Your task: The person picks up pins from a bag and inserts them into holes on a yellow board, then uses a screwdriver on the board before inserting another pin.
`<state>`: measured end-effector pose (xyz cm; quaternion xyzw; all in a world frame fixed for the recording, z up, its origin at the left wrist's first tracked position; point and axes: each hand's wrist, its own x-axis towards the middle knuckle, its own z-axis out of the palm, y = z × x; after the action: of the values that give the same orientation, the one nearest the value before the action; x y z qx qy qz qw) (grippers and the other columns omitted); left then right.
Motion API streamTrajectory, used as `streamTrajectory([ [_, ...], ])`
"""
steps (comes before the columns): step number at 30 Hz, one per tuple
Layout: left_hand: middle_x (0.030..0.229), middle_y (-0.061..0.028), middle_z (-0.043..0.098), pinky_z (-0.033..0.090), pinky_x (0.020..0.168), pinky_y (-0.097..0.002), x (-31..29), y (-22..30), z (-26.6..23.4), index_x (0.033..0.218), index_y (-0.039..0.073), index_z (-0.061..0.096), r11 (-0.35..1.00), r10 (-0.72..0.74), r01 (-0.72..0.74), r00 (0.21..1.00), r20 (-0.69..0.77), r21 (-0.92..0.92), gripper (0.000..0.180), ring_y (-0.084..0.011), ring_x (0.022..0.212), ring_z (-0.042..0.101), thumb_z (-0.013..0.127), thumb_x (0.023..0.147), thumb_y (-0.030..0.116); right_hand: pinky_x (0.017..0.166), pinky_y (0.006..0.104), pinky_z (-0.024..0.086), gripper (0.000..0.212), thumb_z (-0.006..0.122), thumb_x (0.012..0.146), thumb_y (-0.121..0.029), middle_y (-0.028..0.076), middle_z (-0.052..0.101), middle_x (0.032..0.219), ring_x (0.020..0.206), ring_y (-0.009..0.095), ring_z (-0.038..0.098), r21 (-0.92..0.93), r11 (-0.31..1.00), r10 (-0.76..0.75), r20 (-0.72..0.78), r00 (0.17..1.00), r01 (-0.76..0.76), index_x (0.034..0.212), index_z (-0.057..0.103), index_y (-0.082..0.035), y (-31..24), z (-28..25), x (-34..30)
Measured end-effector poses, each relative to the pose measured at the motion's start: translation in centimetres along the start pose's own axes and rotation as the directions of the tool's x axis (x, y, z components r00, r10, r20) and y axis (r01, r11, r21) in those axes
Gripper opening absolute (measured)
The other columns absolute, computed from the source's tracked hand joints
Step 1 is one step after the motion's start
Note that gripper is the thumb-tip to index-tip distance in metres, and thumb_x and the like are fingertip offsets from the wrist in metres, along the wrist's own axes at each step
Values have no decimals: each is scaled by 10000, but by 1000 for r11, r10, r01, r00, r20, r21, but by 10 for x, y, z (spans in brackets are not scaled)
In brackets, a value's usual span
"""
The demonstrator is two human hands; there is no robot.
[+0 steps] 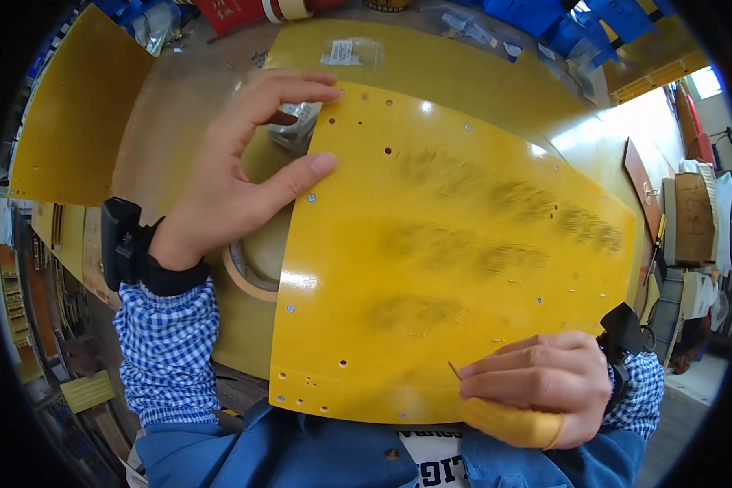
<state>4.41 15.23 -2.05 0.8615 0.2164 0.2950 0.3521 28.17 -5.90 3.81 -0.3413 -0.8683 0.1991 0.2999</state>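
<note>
A large yellow panel (455,301) with small holes, screws along its edges and dark scuff streaks lies in front of me, its near edge close to my body. My left hand (240,175) is at its upper left, fingers and thumb apart, with the thumb and a fingertip resting on the panel's left edge. Over the lower right part of the panel, my right hand (541,386) is closed in a pinch. A thin metal pin-like rod (454,370) sticks out from its fingertips; the rest of it is hidden. A yellow cover (512,423) wraps the right thumb.
Under the panel's left side sits a tape roll (248,276), partly covered. Clear plastic bags (294,126) lie beside and beyond the panel, one with a white label (342,52). Another yellow panel (81,114) stands at far left. Blue bins (537,20) line the back; cardboard (695,215) is at right.
</note>
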Motion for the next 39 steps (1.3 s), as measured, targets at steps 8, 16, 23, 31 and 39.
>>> streamTrajectory([
  [8,1386,-114,494,402,1006,-342,0,-1,-4,1285,56,559,999,-47,46,997,65,15,452,-221,1262,486,659,855,155,648,216,413,113,627,765,-77,16,728,911,746,102,663,-204,979,-5,-8,1000,3,829,717,-105,1,3,18],
  [16,1386,-115,496,403,1002,-335,0,0,-6,1277,47,565,999,-10,8,998,57,43,447,-217,1255,497,657,855,161,649,246,316,119,645,699,-147,-41,735,883,692,60,579,-448,885,-147,-6,989,129,797,704,-177,2,22,13],
  [23,1377,-108,506,410,996,-329,-3,-1,-3,1273,46,569,998,-56,57,998,34,-20,435,-207,1246,505,655,860,151,665,249,295,113,652,672,-187,-82,727,894,674,59,528,-551,827,-162,-42,986,112,776,695,-202,7,25,18],
  [31,1376,-103,507,424,980,-329,-3,-2,-3,1266,50,576,1000,-21,21,999,42,1,422,-200,1227,517,657,864,146,669,261,293,139,646,728,-137,-42,732,949,697,60,536,-427,897,-102,56,993,116,839,724,-163,9,11,23],
  [39,1377,-105,506,425,978,-329,-2,-1,-1,1268,46,573,1000,-16,17,999,33,-11,423,-200,1219,522,655,864,143,686,268,284,71,639,803,-184,-76,731,946,694,31,535,-432,900,-77,-19,997,61,830,705,-185,4,17,12],
])
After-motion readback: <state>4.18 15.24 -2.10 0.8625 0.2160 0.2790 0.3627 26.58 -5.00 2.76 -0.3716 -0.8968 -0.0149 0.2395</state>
